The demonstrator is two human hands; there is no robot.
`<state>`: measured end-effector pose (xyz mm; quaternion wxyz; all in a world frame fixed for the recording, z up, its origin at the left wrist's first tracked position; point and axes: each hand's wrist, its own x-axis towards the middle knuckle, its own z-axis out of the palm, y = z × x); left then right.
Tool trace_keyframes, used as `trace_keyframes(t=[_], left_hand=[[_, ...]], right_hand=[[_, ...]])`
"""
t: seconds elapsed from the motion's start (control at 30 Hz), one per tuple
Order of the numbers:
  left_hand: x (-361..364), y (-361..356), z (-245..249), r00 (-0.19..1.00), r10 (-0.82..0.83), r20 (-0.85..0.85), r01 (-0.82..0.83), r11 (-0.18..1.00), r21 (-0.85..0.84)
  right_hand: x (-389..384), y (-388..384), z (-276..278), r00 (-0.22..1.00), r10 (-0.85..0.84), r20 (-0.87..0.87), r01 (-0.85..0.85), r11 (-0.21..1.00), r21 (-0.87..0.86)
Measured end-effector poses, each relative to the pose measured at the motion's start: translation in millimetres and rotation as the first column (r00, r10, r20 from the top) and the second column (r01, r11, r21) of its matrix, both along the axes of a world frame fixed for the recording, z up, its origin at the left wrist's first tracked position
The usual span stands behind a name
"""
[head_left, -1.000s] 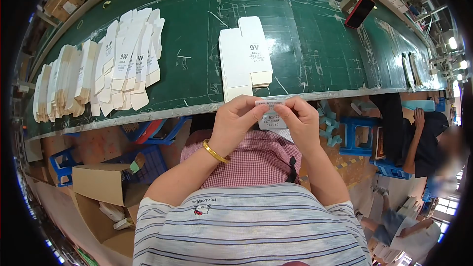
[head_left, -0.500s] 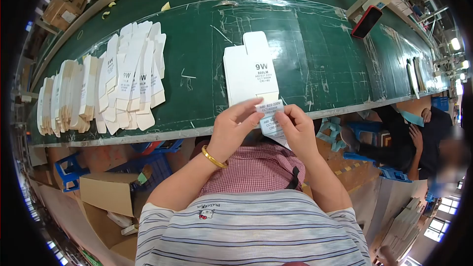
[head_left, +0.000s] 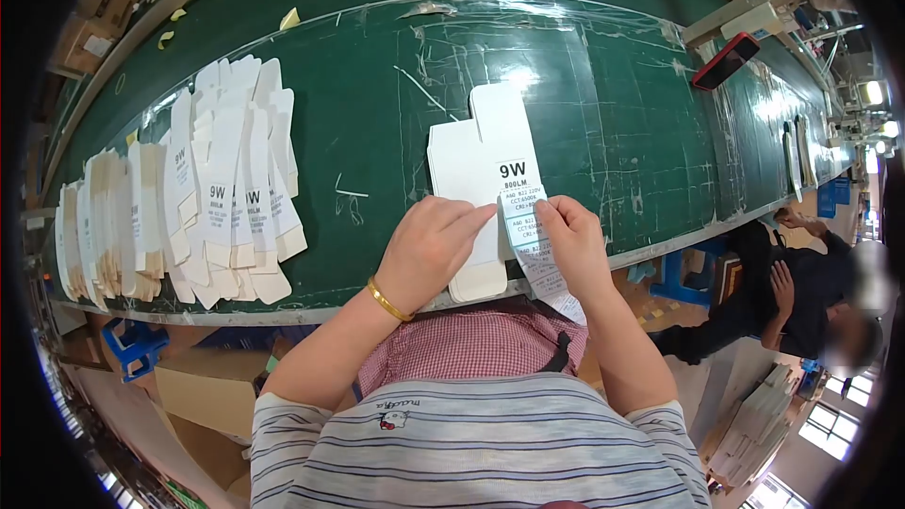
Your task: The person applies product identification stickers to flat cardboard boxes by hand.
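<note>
A flat white carton (head_left: 504, 137) printed "9W 800LM" lies on top of other flat cartons at the front of the green table. Over its lower print is the upper end of a strip of printed labels (head_left: 530, 243), which trails down past the table edge toward my lap. My right hand (head_left: 577, 243) pinches the strip's right edge between thumb and finger. From the other side, my left hand (head_left: 429, 247), with a gold bangle at the wrist, has its fingers drawn together at the top label's left edge; its thumb is mostly hidden.
Piled white cartons (head_left: 231, 184) and an upright row of them (head_left: 108, 217) cover the table's left side. A red-edged phone (head_left: 726, 61) leans at the back right. Another person (head_left: 787, 273) sits on the right. An open cardboard box (head_left: 207, 386) stands below left.
Both hands and the label strip have come over the carton, so the top label now overlaps its lower print. The view has shifted, and the table things appear lower.
</note>
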<state>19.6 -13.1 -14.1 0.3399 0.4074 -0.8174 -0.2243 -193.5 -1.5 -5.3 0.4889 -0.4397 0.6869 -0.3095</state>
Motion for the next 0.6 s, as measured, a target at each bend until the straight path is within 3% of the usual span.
trace_keyframes(t=[0.6], left_hand=[[-5.9, -5.5, 6.5, 0.99, -0.011, 0.138, 0.007, 0.999, 0.032]], right_hand=[[5.9, -7.9, 7.7, 0.995, -0.035, -0.095, 0.043, 0.995, 0.085]])
